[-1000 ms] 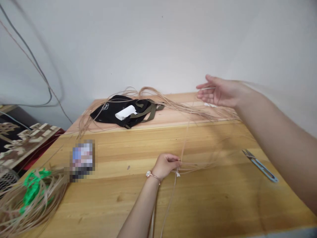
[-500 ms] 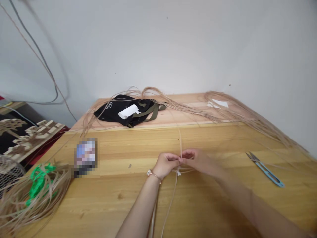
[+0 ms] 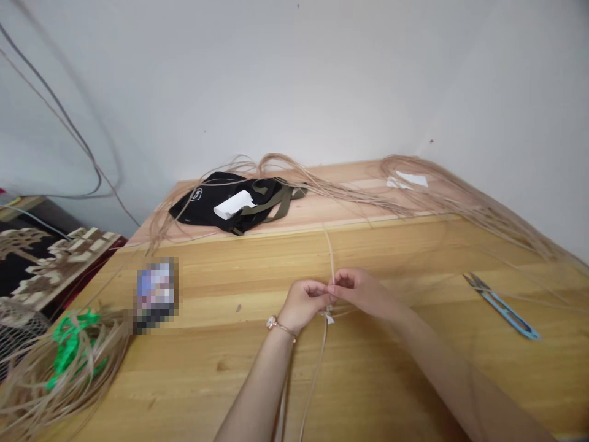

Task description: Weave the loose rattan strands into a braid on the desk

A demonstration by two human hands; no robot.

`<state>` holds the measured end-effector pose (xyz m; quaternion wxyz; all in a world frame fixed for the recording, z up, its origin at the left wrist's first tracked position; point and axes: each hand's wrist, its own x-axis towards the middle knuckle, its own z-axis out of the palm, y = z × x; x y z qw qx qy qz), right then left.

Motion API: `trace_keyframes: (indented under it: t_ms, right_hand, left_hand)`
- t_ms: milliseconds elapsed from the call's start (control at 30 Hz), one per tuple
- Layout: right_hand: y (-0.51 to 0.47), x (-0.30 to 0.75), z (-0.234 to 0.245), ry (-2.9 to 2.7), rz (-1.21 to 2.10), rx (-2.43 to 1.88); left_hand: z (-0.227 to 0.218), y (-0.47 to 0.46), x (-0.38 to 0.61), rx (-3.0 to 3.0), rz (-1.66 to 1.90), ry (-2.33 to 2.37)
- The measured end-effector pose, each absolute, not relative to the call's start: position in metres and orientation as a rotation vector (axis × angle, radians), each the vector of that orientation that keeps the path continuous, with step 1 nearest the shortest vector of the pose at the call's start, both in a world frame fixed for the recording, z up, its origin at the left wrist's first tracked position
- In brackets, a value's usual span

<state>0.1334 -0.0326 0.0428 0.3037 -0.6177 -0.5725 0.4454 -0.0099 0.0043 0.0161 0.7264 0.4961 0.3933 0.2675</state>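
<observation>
A person's left hand [image 3: 304, 304], a thin rose-gold bracelet [image 3: 280, 328] at its wrist, meets the right hand [image 3: 363, 291] at mid-table, both curled nearly shut, fingertips pinching thin tan weaving strands [image 3: 331, 261] together. The strands rise from the grip and run down past a small white tie [image 3: 328, 318] just below the hands. More loose strands [image 3: 437, 190] sprawl along the wall end of a honey-coloured wooden table [image 3: 368, 380], across a black pouch with olive straps [image 3: 221, 209]. Blue-handled steel thread snips [image 3: 504, 313] lie well right of the hands; a coiled strand bundle with bright green ribbon [image 3: 59, 380] sits at lower left.
</observation>
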Motion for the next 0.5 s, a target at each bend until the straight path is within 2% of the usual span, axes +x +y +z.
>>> trace_keyframes:
  t_ms: [200,300,367,433,500]
  right_hand:
    - [-0.04,0.145,0.044,-1.707,1.072,-1.706]
    - [-0.046,0.144,0.046,-1.787,0.543,-1.693]
    - [-0.05,0.138,0.046,-1.857,0.326,-1.631]
    - [-0.054,0.131,0.043,-1.929,0.43,-1.668]
    - [-0.055,0.122,0.037,-1.876,0.701,-1.775]
  left_hand:
    - [0.02,0.01,-0.014,1.015,0.684,0.928]
    - [0.021,0.013,-0.017,0.942,0.731,0.97]
    - [0.021,0.014,-0.018,0.896,0.749,0.986]
    - [0.021,0.015,-0.018,0.851,0.773,0.997]
    - [0.02,0.016,-0.018,0.817,0.801,1.002]
